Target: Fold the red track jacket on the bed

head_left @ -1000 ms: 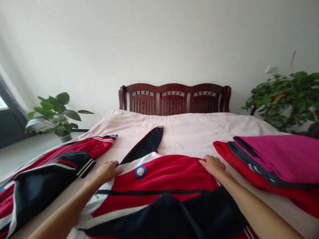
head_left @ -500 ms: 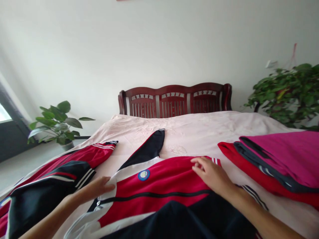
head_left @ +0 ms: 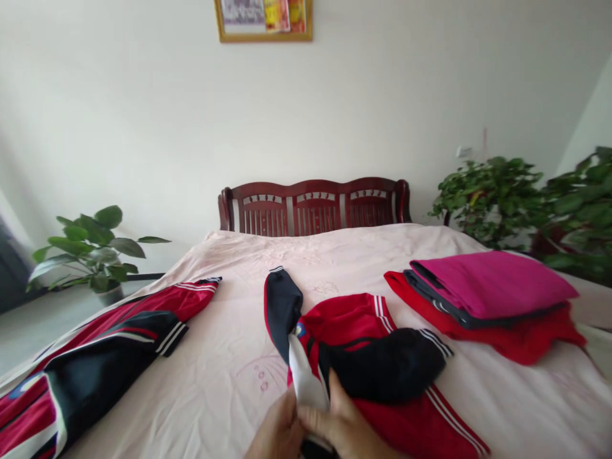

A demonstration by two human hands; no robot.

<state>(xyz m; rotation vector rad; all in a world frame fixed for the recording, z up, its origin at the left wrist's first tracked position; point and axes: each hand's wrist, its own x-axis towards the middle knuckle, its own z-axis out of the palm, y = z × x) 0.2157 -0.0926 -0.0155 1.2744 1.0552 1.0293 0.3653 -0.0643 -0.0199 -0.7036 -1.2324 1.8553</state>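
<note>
A red, navy and white track jacket (head_left: 335, 315) lies bunched on the pink bedspread in front of me. One navy sleeve points towards the headboard, the other is laid across the red body. At the white collar part, near the bottom of the view, my left hand (head_left: 280, 427) and my right hand (head_left: 342, 424) are close together, both closed on the cloth. The fingers of the left hand are partly hidden. Off to the left lies a second track jacket (head_left: 109, 363) of the same kind, with striped cuffs, touched by neither hand.
Folded clothes form a stack on the right, with a magenta piece (head_left: 497, 284) above dark and red (head_left: 521, 344) ones. Beyond the pink bedspread (head_left: 224, 325) stands a dark wooden headboard (head_left: 315, 204). Potted plants (head_left: 100, 248) flank the bed, and a framed picture (head_left: 265, 22) hangs above.
My hands have come together at the collar, gripping it. The jacket, spread out before, is now gathered with its near sleeve across the body. The view has tilted up and shifted right.
</note>
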